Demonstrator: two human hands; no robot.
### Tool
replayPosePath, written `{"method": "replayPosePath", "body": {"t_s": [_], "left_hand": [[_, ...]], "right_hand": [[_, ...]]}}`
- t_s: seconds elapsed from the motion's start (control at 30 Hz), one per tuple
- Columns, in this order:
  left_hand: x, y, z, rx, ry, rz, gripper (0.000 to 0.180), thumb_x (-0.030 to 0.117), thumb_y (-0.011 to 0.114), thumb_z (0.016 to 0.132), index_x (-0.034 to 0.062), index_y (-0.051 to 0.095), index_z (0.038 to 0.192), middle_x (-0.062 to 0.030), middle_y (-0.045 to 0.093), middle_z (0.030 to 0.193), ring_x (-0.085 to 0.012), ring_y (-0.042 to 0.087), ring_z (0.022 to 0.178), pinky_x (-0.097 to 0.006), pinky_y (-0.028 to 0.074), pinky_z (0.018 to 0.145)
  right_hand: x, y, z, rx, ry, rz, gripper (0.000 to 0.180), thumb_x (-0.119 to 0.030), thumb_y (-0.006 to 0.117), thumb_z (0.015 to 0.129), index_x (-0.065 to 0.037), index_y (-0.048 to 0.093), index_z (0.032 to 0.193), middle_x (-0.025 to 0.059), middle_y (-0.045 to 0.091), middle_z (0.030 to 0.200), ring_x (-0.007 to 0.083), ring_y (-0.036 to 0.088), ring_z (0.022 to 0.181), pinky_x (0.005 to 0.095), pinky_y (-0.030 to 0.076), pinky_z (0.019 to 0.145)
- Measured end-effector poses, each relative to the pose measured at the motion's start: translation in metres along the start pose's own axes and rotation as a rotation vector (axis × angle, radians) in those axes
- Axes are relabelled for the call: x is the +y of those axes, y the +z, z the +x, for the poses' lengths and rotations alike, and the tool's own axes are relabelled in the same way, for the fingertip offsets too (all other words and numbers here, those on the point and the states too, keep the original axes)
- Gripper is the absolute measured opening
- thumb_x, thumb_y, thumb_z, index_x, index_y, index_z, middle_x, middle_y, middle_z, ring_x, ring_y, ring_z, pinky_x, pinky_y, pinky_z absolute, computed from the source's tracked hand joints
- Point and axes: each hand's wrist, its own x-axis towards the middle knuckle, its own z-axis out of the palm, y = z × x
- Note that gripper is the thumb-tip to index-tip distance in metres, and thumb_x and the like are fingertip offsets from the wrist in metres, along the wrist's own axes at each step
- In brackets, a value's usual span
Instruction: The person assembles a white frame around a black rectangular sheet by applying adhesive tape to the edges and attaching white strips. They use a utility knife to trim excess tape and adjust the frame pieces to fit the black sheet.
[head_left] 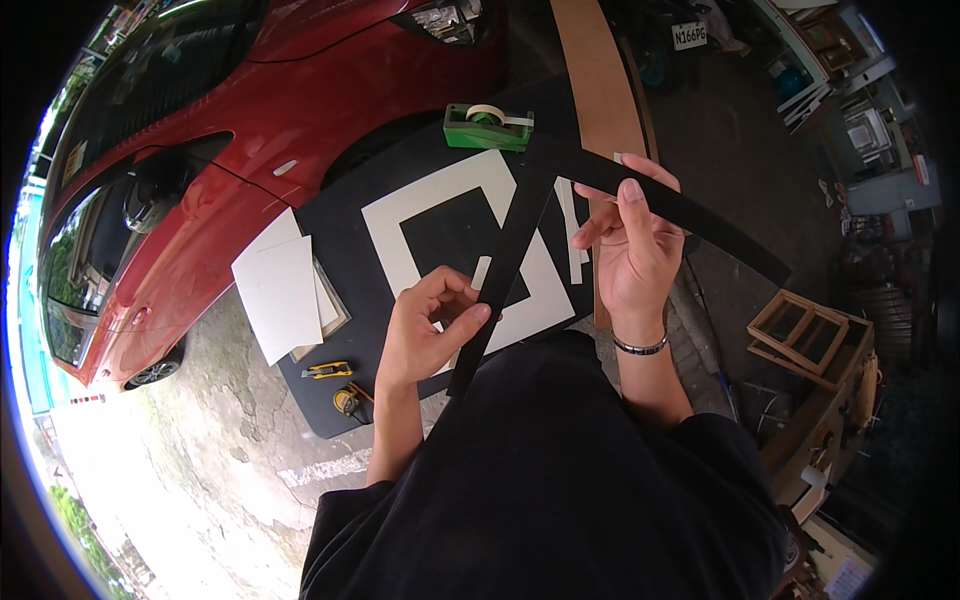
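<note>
My left hand (pixel 432 325) pinches one arm of a black L-shaped strip (pixel 527 215) between thumb and fingers. The strip's other arm, running off to the right, is gripped by my right hand (pixel 637 240), its thumb in front. The two arms meet at a corner near the far side of the table. Below the strip, a white square card frame (pixel 400 215) lies on the black tabletop (pixel 345 215), partly covered by the strip and my left hand. A narrow white strip (pixel 482 270) shows beside my left fingers. More thin white strips (pixel 573 235) lie near my right hand.
A green tape dispenser (pixel 487 128) stands at the far edge. On the left are white sheets (pixel 280 300), a yellow cutter (pixel 327 370) and a tape measure (pixel 347 402). A brown board (pixel 600 80) extends away. A red car (pixel 220 180) is close left; small wooden frames (pixel 800 328) sit right.
</note>
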Motion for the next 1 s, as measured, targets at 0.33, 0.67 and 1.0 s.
{"method": "replayPosePath", "body": {"t_s": [0.33, 0.67, 1.0], "left_hand": [[-0.019, -0.01, 0.003, 0.074, -0.055, -0.104, 0.015, 0.005, 0.072, 0.094, -0.0008, 0.059, 0.099, -0.0048, 0.072, 0.085, -0.0054, 0.066, 0.078, -0.02, 0.049, 0.069], [-0.137, -0.079, -0.04, 0.672, -0.302, -0.151, 0.012, 0.014, 0.069, 0.098, 0.0051, 0.064, 0.105, -0.0031, 0.074, 0.089, -0.0068, 0.066, 0.072, -0.022, 0.05, 0.058], [-0.166, -0.071, -0.077, 0.683, -0.387, -0.165, 0.011, 0.013, 0.069, 0.098, 0.0063, 0.063, 0.104, 0.0006, 0.069, 0.085, -0.0068, 0.064, 0.07, -0.024, 0.051, 0.058]], "right_hand": [[0.028, -0.015, 0.012, 0.014, 0.108, -0.199, 0.032, -0.026, 0.057, 0.107, 0.003, 0.063, 0.121, 0.0177, 0.075, 0.093, 0.016, 0.07, 0.062, 0.0249, 0.055, 0.054], [0.232, -0.118, -0.086, -0.291, 1.073, -0.439, 0.036, -0.035, 0.07, 0.098, 0.001, 0.071, 0.103, 0.0118, 0.076, 0.087, 0.0139, 0.068, 0.059, 0.0271, 0.054, 0.051], [0.283, -0.094, -0.087, -0.46, 1.203, -0.646, 0.04, -0.038, 0.068, 0.099, 0.002, 0.068, 0.098, 0.0095, 0.074, 0.079, 0.0142, 0.067, 0.059, 0.0261, 0.054, 0.05]]}}
